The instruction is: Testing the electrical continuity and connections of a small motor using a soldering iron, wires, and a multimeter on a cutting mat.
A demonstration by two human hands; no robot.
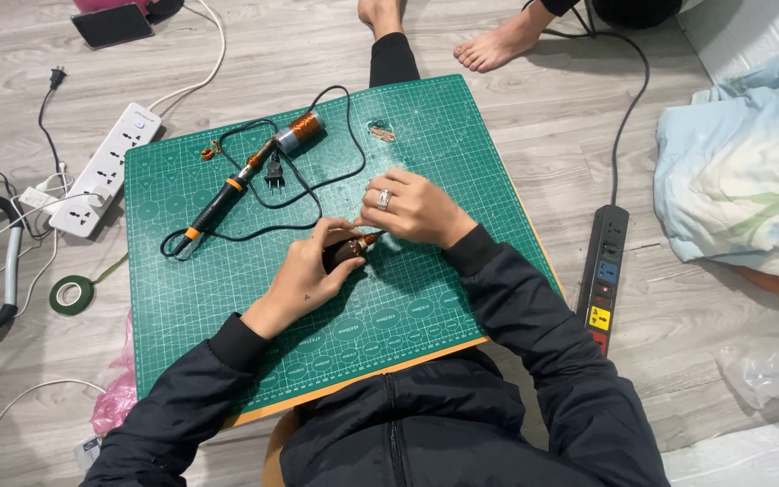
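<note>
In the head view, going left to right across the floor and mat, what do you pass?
Green tape roll → white power strip → soldering iron → copper wire spool → left hand on a small dark part → right hand → black power strip → pale blanket.

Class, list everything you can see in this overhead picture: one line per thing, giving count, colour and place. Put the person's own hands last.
cutting mat: one, green, on the floor under the hands
soldering iron: one, black and orange, on the mat's left part
copper wire spool: one, copper and silver, on the mat's top
white power strip: one, left of the mat
black power strip: one, right of the mat
tape roll: one, green, on the floor at left
phone: one, dark, top left
blanket: one, pale blue, at right
small dark tool: one, in the left hand
left hand: grip shut on the tool
right hand: wears a ring, fingertips at the tool's tip
</note>
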